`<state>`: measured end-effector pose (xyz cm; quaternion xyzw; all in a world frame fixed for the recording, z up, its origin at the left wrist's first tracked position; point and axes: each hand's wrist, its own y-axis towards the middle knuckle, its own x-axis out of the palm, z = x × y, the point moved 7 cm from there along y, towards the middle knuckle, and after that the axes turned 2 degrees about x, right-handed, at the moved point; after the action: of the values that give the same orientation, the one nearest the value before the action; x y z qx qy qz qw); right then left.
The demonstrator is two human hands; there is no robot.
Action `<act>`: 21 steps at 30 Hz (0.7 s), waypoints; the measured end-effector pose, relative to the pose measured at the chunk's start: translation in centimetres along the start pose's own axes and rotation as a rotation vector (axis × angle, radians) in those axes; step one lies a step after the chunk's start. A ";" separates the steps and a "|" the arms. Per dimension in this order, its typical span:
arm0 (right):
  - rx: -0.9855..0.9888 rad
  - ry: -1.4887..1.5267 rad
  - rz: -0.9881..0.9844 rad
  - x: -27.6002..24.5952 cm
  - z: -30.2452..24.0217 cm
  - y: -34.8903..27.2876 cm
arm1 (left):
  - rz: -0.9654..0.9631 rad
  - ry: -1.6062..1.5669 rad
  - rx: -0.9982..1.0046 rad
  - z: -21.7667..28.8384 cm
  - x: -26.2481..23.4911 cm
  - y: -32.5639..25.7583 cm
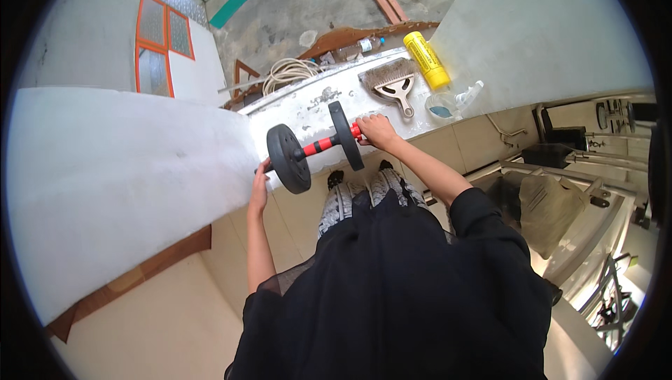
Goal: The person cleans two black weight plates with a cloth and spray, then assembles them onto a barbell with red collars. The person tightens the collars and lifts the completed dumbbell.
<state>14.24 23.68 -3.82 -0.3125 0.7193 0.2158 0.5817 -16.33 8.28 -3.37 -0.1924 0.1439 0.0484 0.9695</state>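
Note:
A dumbbell with two round black plates and a red-and-black bar is held at the white window ledge, slightly tilted with its right end higher. My right hand closes round the red collar at the bar's right end, outside the plate. At the other end, my left hand grips beside the outer face of the left plate; its fingertips are partly hidden. Right of the dumbbell, a hand brush with a pale handle lies on the ledge.
A yellow cylindrical container and a see-through bottle lie at the ledge's right side. Beyond the ledge are a coiled pale hose and a plastic bottle. White walls flank the opening. Gym equipment with metal frames stands at right.

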 end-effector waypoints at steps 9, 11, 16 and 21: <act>0.369 -0.039 -0.252 3.6 2.6 2.3 | -0.274 0.872 -0.026 0.1 2.1 6.7; 0.457 -0.052 -0.247 5.1 3.8 1.6 | -0.404 0.811 0.117 -1.2 3.4 8.2; 0.523 0.053 -0.158 4.8 0.5 -4.8 | -0.633 0.755 0.211 -2.2 4.3 8.8; 0.734 0.187 -0.018 4.3 -4.5 -17.8 | -0.769 0.953 0.302 -1.2 8.2 5.7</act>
<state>23.03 7.10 -6.01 -0.1078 0.7960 -0.0908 0.5887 -9.68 13.38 -8.87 -0.0918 0.4859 -0.4154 0.7635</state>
